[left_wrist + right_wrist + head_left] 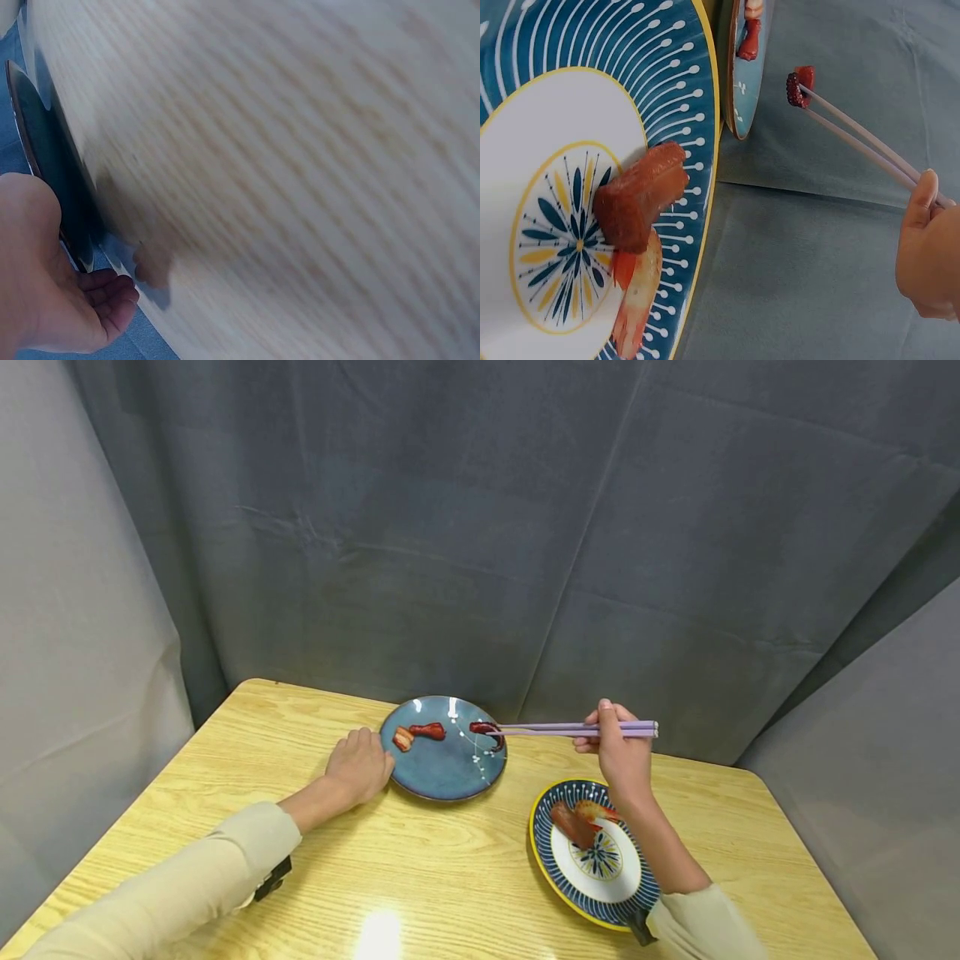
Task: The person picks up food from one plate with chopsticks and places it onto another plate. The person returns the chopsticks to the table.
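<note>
My right hand [622, 752] holds a pair of purple chopsticks [573, 729]. Their tips pinch a dark red, curled food piece [800, 85] with a bumpy edge, like an octopus tentacle. In the head view it overlaps the right side of a blue plate [442, 781]; the right wrist view shows it apart from the plate. At the plate's left rim, my left hand [362, 766] grips the edge, fingers curled in the left wrist view. On that plate lie a small red drumstick-shaped piece [428, 731] and a striped piece like pork belly [402, 739].
A patterned plate [558, 882] with a yellow rim stands at the front right, under my right forearm. It bears a brown meat piece [641, 195] and a shrimp [640, 296]. Grey curtains [450, 527] hang behind the wooden table [420, 868].
</note>
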A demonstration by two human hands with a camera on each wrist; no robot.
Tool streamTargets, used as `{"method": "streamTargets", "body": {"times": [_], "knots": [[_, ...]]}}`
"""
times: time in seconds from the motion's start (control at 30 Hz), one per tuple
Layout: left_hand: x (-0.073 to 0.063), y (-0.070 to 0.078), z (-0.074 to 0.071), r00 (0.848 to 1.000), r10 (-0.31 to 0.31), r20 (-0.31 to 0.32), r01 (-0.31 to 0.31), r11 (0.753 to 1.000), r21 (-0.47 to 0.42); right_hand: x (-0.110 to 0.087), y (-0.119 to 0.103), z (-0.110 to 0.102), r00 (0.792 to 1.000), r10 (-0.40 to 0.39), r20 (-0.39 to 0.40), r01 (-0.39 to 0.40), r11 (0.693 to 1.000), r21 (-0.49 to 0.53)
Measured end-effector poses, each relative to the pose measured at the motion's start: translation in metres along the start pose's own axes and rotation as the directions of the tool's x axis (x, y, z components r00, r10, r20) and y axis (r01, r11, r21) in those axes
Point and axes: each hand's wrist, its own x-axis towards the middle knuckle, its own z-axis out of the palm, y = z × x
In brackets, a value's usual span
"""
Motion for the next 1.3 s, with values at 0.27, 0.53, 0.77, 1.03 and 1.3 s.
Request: {"method": "streamTargets", "body": {"times": [0.27,0.53,0.77,1.03,1.3], "knots": [[0.0,-0.001,0.001,1.0,-0.001,0.0,0.001,1.0,-0.003,-0.003,-0.005,-0.017,1.0,-0.019,-0.017,0.019,1.0,0.005],[0.0,-0.003,0.0,1.0,0.001,-0.008,-0.001,1.0,0.008,-0.011,-0.011,-0.035,1.0,0.01,-0.004,-0.01,1.0,-0.02],[-0.001,-0.004,-0.002,1.0,0.004,-0.022,-0.004,1.0,0.004,-0.018,-0.018,-0.048,1.0,0.026,-0.017,-0.026,1.0,-0.014],[-0.001,-0.004,0.0,1.0,0.003,-0.024,-0.003,1.0,-0.004,-0.03,-0.024,-0.062,0.999,0.049,-0.02,-0.05,0.998,-0.028],[-0.001,-0.003,0.001,1.0,0.003,-0.01,-0.003,1.0,0.004,-0.038,-0.025,-0.078,0.999,0.037,0.004,-0.036,0.997,-0.062]]}}
